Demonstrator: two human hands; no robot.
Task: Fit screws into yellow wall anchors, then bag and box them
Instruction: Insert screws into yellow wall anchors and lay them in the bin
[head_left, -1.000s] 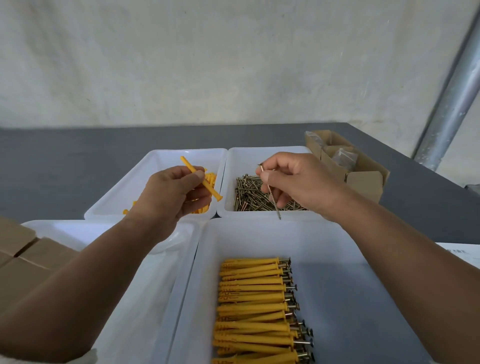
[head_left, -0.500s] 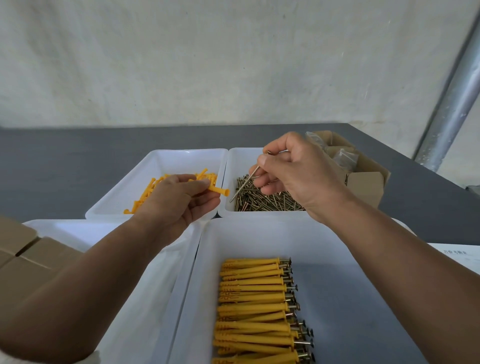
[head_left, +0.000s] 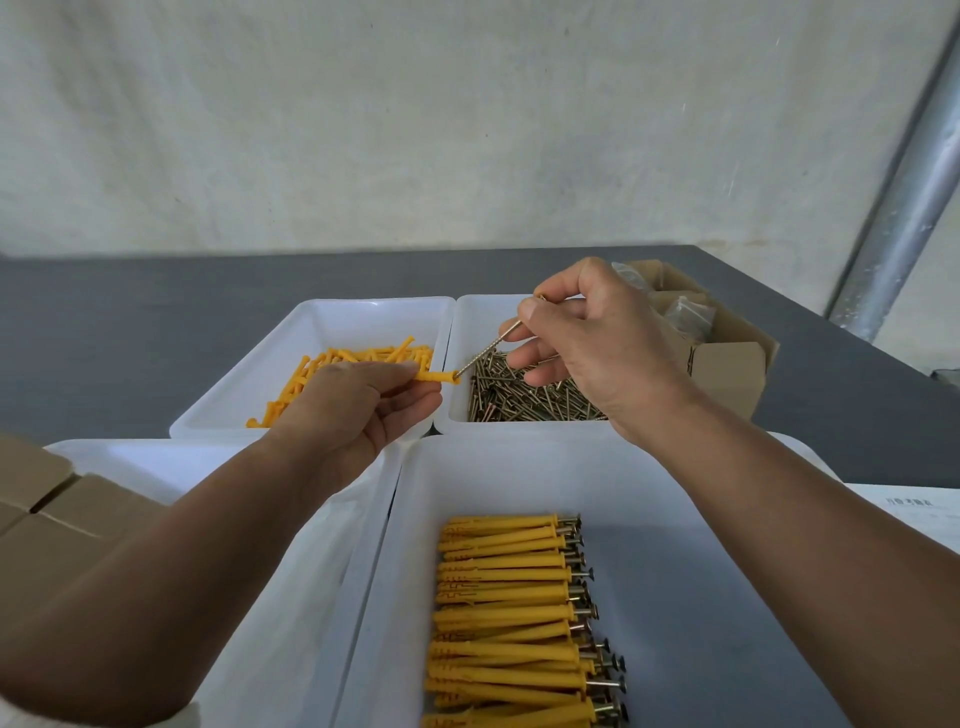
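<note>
My left hand (head_left: 358, 408) pinches a yellow wall anchor (head_left: 439, 376) with its open end pointing right. My right hand (head_left: 597, 343) pinches a long screw (head_left: 488, 349) by its head end, and the screw's tip meets the anchor's mouth. Behind the hands, one white tray (head_left: 311, 332) holds loose yellow anchors (head_left: 332, 364) and another white tray (head_left: 467, 322) holds a pile of screws (head_left: 524, 397). Several assembled anchors with screws (head_left: 511, 613) lie in a row in the near white bin (head_left: 675, 519).
A second white bin (head_left: 130, 462) sits at the near left with brown cardboard boxes (head_left: 47, 525) beside it. An open cardboard box (head_left: 727, 358) with clear bags stands at the right on the grey table (head_left: 104, 338). A metal pole (head_left: 904, 208) rises at far right.
The screw swung from pointing down to slanting left, and its tip now meets the anchor's mouth. My left hand turned the anchor level and lowered it.
</note>
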